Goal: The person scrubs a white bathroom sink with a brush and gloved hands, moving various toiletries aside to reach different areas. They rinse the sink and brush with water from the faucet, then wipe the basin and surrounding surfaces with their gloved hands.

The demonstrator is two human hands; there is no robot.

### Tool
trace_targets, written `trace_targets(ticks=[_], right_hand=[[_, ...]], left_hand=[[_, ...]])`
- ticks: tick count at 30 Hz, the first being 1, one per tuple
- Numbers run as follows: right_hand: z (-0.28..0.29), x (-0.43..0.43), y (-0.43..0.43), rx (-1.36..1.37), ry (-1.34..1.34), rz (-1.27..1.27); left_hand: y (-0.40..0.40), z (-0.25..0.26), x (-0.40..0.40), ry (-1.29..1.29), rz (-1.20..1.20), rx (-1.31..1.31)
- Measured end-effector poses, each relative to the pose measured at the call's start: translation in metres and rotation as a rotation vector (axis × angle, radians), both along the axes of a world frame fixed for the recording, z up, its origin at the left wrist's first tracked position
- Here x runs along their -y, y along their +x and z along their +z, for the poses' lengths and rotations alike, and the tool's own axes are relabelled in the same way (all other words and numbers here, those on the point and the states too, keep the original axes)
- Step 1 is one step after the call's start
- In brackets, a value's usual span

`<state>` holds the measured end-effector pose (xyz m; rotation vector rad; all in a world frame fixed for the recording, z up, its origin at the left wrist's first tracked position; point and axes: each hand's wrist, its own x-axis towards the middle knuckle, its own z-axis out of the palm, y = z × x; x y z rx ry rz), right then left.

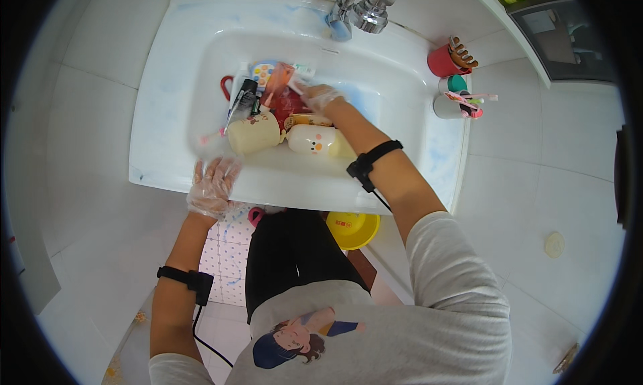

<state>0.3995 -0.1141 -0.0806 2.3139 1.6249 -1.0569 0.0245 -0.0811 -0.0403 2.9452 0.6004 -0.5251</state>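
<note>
My left hand [213,186], in a clear plastic glove, rests on the front rim of the white sink [166,154], fingers apart and nothing in it. Inside the basin my gloved right hand [321,98] reaches into a heap of toiletries. Its fingers are beside a translucent orange-pink object [279,83] and a red item [287,106]; blur hides whether they grip anything. Nearer the front lie a cream cup [254,133] on its side and a white bottle with a chick face [309,138]. A black-capped tube [245,98] leans at the left, near a pink-ended brush [213,136].
A chrome faucet [364,5] overhangs the back rim. On the right ledge stand a red cup with a brown comb [446,61], a green-topped container [456,84] and a toothbrush cup [447,107]. Beneath the sink is a yellow basin [354,231].
</note>
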Motion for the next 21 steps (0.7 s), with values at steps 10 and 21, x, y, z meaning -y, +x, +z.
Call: trace_targets(ticks=[10,21], right_hand=[[0.023,-0.021,0.008,0.373,0.149,0.267],[0.037,0.061,0.100,0.660,0.221,0.215]], left_hand=[[0.002,0.003,0.001,0.053,-0.023,0.021],[-0.004,-0.004,0.000,-0.026,-0.016,0.049]])
